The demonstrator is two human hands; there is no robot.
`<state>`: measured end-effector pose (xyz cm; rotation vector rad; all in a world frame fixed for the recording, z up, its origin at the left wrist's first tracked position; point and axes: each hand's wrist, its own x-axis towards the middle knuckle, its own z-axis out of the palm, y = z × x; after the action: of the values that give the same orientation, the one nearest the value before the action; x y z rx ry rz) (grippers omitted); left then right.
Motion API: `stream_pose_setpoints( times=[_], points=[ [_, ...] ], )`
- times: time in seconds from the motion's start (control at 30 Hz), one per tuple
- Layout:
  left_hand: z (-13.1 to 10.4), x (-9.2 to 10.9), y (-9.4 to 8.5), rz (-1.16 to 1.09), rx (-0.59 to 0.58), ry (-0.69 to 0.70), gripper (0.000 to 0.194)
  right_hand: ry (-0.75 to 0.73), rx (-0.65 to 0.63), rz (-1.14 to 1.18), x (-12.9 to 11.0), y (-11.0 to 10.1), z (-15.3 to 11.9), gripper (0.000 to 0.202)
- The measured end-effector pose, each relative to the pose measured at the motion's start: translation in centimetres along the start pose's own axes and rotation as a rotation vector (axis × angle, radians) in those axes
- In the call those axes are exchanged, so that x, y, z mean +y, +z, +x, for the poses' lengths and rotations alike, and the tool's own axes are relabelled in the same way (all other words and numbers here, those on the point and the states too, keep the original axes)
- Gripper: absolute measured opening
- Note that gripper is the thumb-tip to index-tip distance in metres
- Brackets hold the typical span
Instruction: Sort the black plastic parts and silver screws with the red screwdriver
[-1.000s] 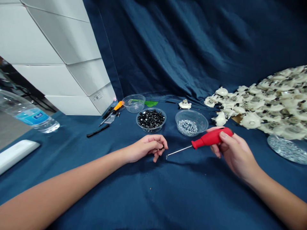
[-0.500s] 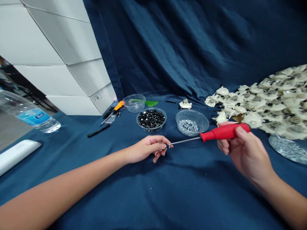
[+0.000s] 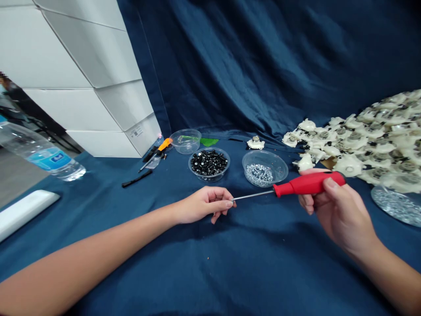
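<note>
My right hand [image 3: 344, 210] is wrapped round the red handle of a screwdriver [image 3: 309, 183], its thin metal shaft pointing left. At the end of that shaft, my left hand [image 3: 205, 205] pinches with thumb and forefinger. A small silvery screw seems to be at the tip, mostly hidden now by the fingertips. Behind the hands stand a clear bowl of black parts [image 3: 209, 163] and a clear bowl of small silver screws [image 3: 259, 174].
A large heap of cream plastic housings [image 3: 371, 136] covers the right side, with one single housing [image 3: 255, 142] apart. A clear dish of metal parts [image 3: 397, 206], an empty clear bowl [image 3: 186, 142], an orange-handled screwdriver [image 3: 163, 145], a bottle [image 3: 54, 160] and white boxes [image 3: 112, 87] stand around.
My left thumb has moved forward over the screwdriver tip, covering the small screw that showed there before. My right hand still holds the screwdriver in nearly the same place.
</note>
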<state>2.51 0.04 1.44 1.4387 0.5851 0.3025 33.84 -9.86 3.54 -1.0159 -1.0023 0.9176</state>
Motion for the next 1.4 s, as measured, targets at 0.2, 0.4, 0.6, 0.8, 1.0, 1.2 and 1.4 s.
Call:
stream_pose_setpoints(
  times=[0.2, 0.4, 0.6, 0.8, 1.0, 1.2, 1.4],
  points=[
    [0.0, 0.0, 0.0, -0.004, -0.006, 0.013, 0.027, -0.005, -0.013, -0.007, -0.2, -0.2, 0.0, 0.038],
    [0.0, 0.0, 0.0, 0.014, 0.001, 0.014, 0.028, 0.01, -0.011, -0.007, -0.2, -0.2, 0.0, 0.037],
    [0.0, -0.2, 0.0, 0.021, 0.017, 0.003, 0.029, -0.004, -0.028, -0.011, -0.2, -0.2, 0.0, 0.035],
    [-0.2, 0.0, 0.3, 0.065, -0.006, -0.025, 0.027, -0.011, -0.14, -0.044, -0.1, -1.1, 0.2, 0.031],
    [-0.5, 0.4, 0.9, 0.148, -0.044, -0.071, 0.02, -0.044, -0.194, -0.059, -0.2, -1.6, 0.5, 0.025],
    [-0.4, 0.4, 1.0, 0.182, -0.026, -0.097, 0.017, -0.096, -0.168, -0.124, -0.5, -1.9, 0.1, 0.032],
    [-0.3, 0.1, 1.2, 0.186, 0.018, -0.086, 0.013, -0.24, -0.083, -0.322, -1.0, -2.0, -1.3, 0.034]
  ],
)
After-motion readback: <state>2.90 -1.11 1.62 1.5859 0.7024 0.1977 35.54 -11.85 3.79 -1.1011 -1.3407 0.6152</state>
